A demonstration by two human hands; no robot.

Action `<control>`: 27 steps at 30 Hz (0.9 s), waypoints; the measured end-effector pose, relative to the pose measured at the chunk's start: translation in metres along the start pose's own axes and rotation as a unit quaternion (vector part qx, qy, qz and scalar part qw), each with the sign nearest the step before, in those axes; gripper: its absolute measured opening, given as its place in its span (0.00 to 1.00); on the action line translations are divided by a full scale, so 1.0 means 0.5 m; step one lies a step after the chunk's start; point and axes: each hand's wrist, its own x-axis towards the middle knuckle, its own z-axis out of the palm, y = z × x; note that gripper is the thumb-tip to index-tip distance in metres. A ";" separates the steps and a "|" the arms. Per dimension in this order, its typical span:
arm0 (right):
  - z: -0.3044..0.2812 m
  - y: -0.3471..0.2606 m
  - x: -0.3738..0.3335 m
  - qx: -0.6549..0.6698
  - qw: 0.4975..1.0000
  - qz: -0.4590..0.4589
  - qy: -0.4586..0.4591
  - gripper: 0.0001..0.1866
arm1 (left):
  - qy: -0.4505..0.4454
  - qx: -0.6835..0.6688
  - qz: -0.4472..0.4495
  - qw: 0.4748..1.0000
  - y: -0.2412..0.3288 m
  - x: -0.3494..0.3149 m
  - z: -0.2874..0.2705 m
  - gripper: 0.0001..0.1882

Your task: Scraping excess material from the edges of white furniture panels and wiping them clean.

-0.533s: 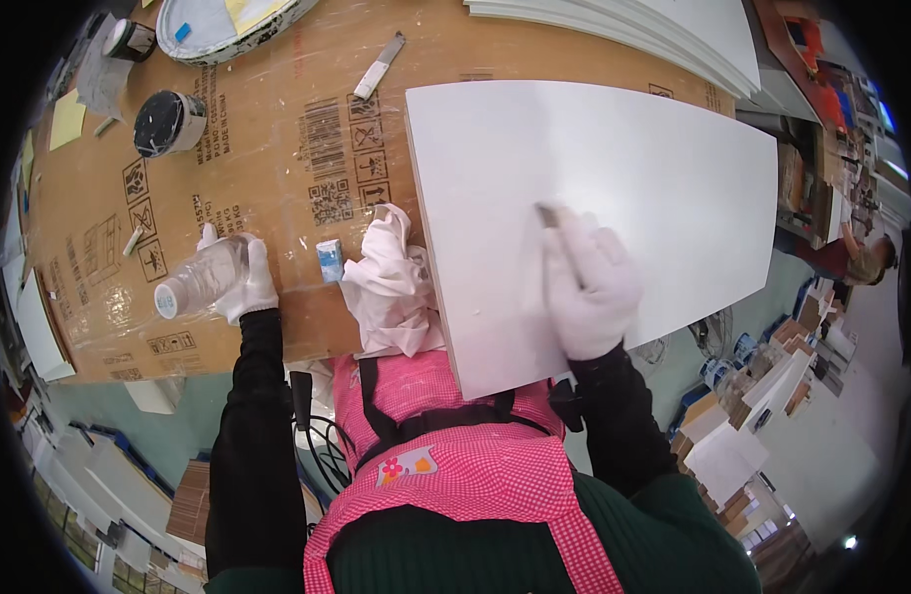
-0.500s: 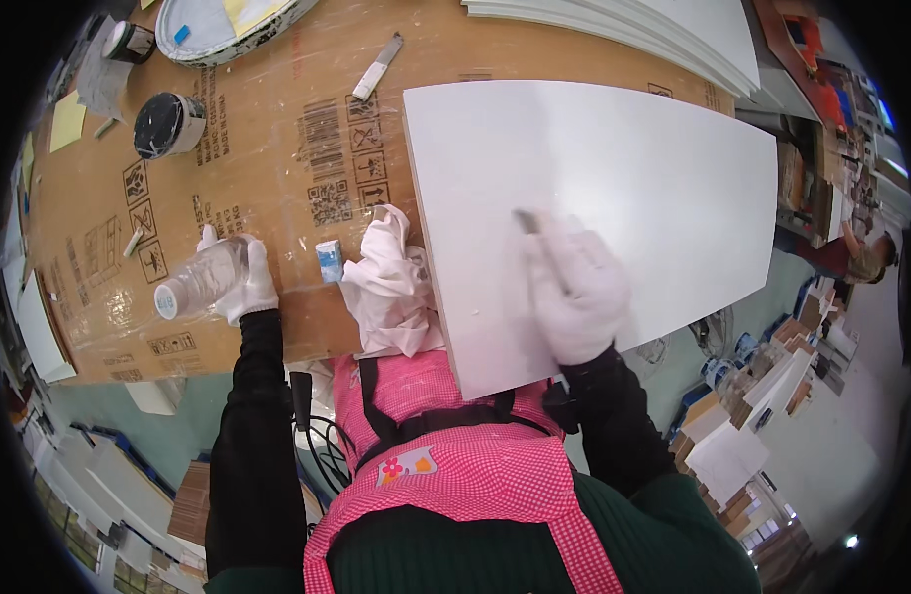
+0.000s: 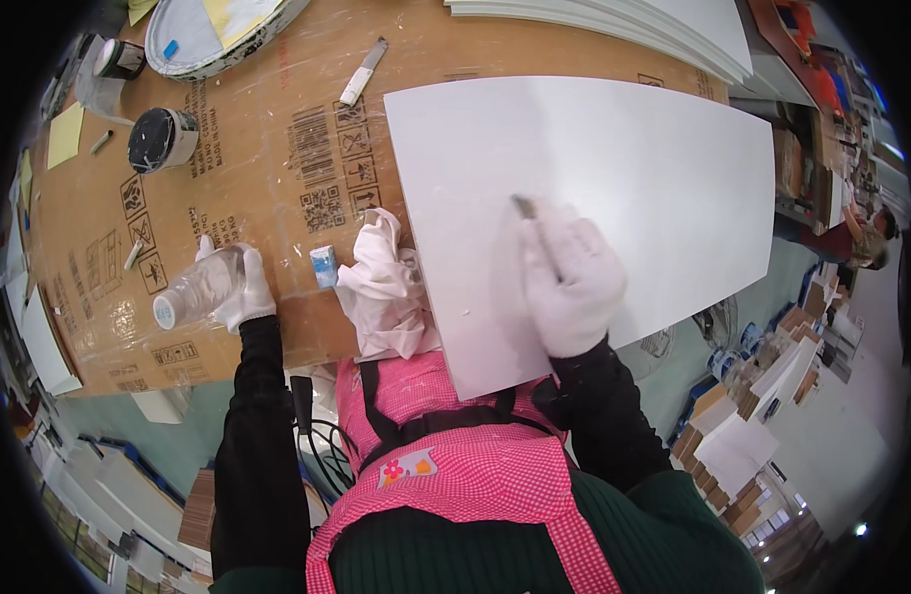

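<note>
My left hand (image 3: 245, 289), in a white glove, is closed around a clear plastic bottle (image 3: 200, 285) with a pale cap, tilted low over the cardboard-covered table. My right hand (image 3: 574, 282), also gloved in white, is over a large white panel (image 3: 673, 188). Its fingers pinch a slim tool with a dark tip (image 3: 524, 206); the blur hides its exact kind. Between my hands, a crumpled white cloth (image 3: 381, 287) lies against the panel's left edge. Beside the cloth is a small blue-and-white block (image 3: 324, 266).
A flat tool with a white handle (image 3: 356, 84) lies beyond the cloth. Dark-lidded tubs (image 3: 163, 139) and a large round lid (image 3: 213, 69) stand far left. Stacked white panels (image 3: 614, 25) rest at the back. Another person (image 3: 861, 238) is off to the far right.
My right hand has shifted slightly up and left over the panel with its tool. My left hand keeps the bottle in nearly the same place. The whole view has shifted a little.
</note>
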 end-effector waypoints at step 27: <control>-0.002 0.020 0.008 0.010 0.999 0.020 0.026 0.18 | 0.002 -0.039 -0.004 0.999 -0.006 -0.001 0.002 0.44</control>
